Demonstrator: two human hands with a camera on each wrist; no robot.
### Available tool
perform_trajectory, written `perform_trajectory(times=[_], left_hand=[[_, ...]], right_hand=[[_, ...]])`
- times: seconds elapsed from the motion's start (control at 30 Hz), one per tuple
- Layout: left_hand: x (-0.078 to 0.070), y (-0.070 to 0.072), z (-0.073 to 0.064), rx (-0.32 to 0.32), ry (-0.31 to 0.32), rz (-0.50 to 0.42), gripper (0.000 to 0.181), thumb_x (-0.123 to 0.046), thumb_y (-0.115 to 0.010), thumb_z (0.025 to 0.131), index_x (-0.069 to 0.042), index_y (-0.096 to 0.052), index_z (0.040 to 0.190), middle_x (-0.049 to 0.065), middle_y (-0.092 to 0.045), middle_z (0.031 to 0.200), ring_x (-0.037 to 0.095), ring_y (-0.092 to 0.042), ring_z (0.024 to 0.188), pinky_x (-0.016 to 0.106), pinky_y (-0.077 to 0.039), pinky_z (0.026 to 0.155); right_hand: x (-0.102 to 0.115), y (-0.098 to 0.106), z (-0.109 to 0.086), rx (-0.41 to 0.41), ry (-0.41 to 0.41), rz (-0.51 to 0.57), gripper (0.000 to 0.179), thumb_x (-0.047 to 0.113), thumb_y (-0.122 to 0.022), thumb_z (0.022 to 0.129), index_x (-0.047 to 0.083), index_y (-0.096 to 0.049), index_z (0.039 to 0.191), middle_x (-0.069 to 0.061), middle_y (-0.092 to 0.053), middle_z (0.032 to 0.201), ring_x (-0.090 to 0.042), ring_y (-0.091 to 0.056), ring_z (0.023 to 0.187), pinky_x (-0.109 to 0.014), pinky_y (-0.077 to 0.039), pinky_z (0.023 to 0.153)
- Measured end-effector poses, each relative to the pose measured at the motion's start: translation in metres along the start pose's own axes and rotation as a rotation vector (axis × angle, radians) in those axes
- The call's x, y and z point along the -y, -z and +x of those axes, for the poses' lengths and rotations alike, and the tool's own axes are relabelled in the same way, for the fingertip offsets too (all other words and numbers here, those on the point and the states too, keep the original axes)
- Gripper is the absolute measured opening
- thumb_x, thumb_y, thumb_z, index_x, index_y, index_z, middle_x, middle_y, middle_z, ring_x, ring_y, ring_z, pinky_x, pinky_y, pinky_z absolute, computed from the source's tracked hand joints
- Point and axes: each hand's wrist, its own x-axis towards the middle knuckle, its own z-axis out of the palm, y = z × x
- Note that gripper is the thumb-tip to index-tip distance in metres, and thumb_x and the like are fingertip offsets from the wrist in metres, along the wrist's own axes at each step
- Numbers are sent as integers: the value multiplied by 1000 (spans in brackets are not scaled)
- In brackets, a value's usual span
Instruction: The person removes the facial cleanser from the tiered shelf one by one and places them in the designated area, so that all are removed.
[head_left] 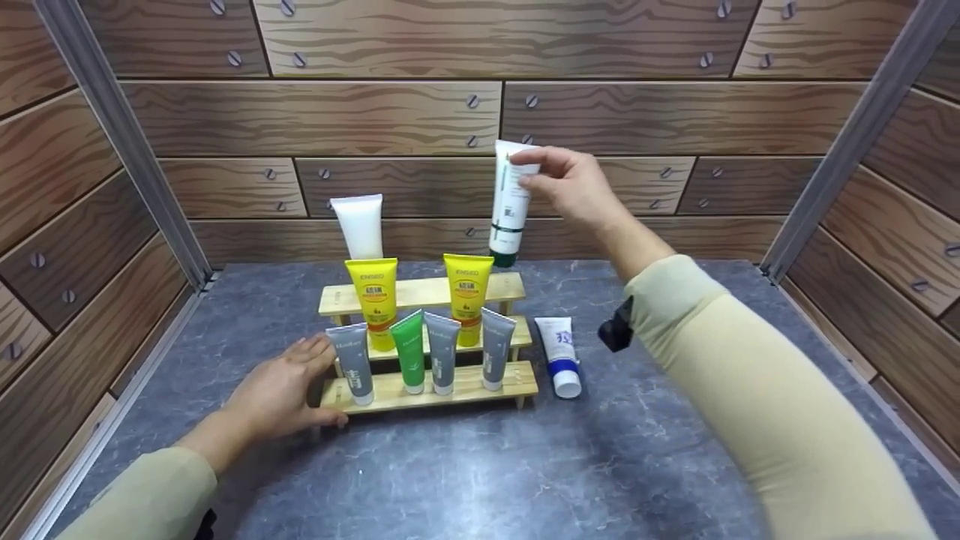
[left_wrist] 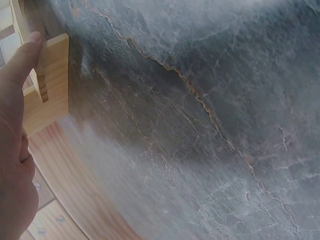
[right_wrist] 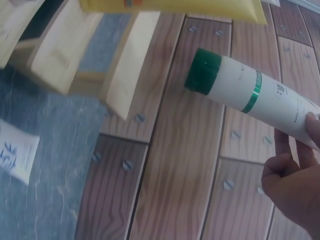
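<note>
Now the right hand [head_left: 577,184] pinches a green-capped tube [head_left: 511,206], up by the rear right of the wooden rack [head_left: 424,291]; the left hand [head_left: 281,390], loosely spread, touches its left end. Yellow tubes [head_left: 467,292] block its middle tier, small tubes [head_left: 442,352] its front; just right lies a blue-capped tube [head_left: 559,349].

The green-capped tube [head_left: 510,206] is white, the tabletop [head_left: 465,465] veined blue-grey, the walls [head_left: 375,116] wood-grained brown

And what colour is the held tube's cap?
The cap is dark green, clearest in the right wrist view.
</note>
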Motion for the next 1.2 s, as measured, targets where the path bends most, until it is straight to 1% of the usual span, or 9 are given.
perform_trajectory(times=[0.13,0.23,0.3,0.4,0.53,0.67,0.9,1.07,1.2], left_hand=[[0,1,-1,-11,-23,8,104,-58,-87,80,10,-51,150,31,-45,157,49,-44,146,61,-32,123],[0,1,-1,-11,-20,4,104,-58,-87,80,9,-51,150,31,-44,157,50,-43,146,61,-32,123],[0,1,-2,-10,-14,0,105,-58,-87,80,9,-50,151,31,-44,158,50,-43,147,62,-32,122],[0,1,-2,-10,-5,-5,106,-59,-87,79,9,-49,151,30,-43,158,50,-42,147,62,-32,122],[-1,2,-3,-11,1,-6,106,-59,-88,79,8,-49,152,29,-43,159,49,-41,148,62,-32,123],[-2,2,-2,-11,-1,-4,107,-59,-88,78,8,-49,152,29,-42,159,49,-41,148,62,-32,123],[-3,1,-1,-6,1,-6,106,-59,-87,79,8,-49,152,29,-42,160,50,-41,148,62,-32,123],[-1,2,-1,-15,-12,-1,104,-58,-88,79,8,-51,151,30,-45,158,50,-43,146,63,-34,121],[-1,2,-1,-20,-15,1,103,-57,-88,79,9,-53,149,30,-46,157,50,-45,145,63,-35,121]], right_hand=[[1,17,-5,-16,6,-19,28,-1,-68,101,2,-74,129,-12,-69,119,-20,-64,105,-29,-60,87],[1,27,-8,-30,7,-47,28,1,-70,101,3,-74,129,-12,-70,120,-19,-65,105,-28,-61,88],[2,33,-11,-34,4,-60,28,2,-70,101,2,-74,129,-11,-71,119,-18,-65,104,-25,-59,86],[2,40,-15,-39,-15,-50,27,4,-71,102,4,-75,128,-9,-70,114,-17,-66,100,-24,-61,81],[-1,49,-21,-40,-27,-47,28,6,-72,101,5,-76,129,-5,-72,109,-14,-67,95,-22,-59,76],[-8,59,-25,-43,-23,-89,29,6,-71,102,3,-74,130,-3,-71,106,-13,-66,92,-21,-56,76],[-22,70,-31,-48,-42,-115,27,5,-70,102,4,-75,129,-4,-73,108,-15,-68,97,-24,-59,82],[-29,77,-36,-19,-51,-137,31,8,-70,103,-1,-71,133,-2,-72,105,-13,-66,94,-22,-56,79],[-35,82,-40,-13,-56,-168,32,10,-72,102,-1,-71,132,2,-72,101,-12,-65,93,-22,-54,77]])
